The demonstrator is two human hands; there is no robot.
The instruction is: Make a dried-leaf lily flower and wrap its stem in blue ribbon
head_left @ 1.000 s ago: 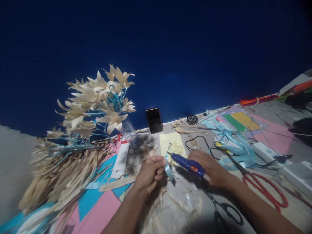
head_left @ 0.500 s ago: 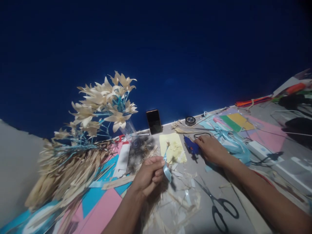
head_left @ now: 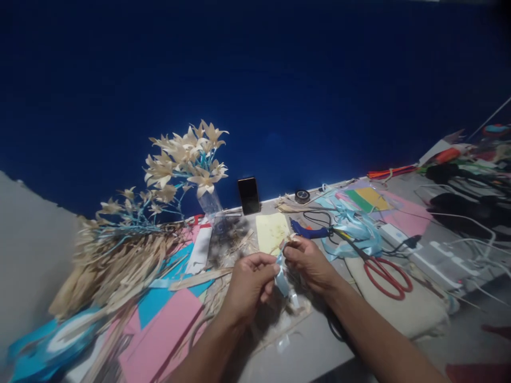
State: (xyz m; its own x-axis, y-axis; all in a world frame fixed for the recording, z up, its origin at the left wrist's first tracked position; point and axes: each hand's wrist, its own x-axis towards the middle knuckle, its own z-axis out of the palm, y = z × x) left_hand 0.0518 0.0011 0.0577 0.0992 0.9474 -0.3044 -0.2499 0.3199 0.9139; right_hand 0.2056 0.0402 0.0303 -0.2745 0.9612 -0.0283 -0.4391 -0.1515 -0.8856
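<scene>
In the middle of the table, my left hand [head_left: 251, 282] is closed in a pinch on a light blue ribbon [head_left: 282, 282], whose loose tail hangs below the fingers. My right hand [head_left: 307, 260] is closed beside it, its fingertips at the upper end of the ribbon-wrapped stem. A small pale piece shows at those fingertips, partly hidden. Just behind the hands lies a yellow paper [head_left: 271, 231] with dried glue on it. A blue glue gun [head_left: 311, 232] rests beyond my right hand. Red-handled scissors [head_left: 387, 276] lie to its right.
Pale artificial flowers [head_left: 187, 159] stand at the left, above a bundle of dried husks [head_left: 115, 266]. A phone [head_left: 248, 195] leans on the blue wall. Pink paper [head_left: 159, 335], a ribbon roll [head_left: 72, 338], loose blue ribbon [head_left: 359, 234] and a power strip [head_left: 423, 255] lie around.
My right hand has left the glue gun and come over to the ribbon by my left hand. The view has shifted, bringing the red-handled scissors into sight; the black scissors no longer show.
</scene>
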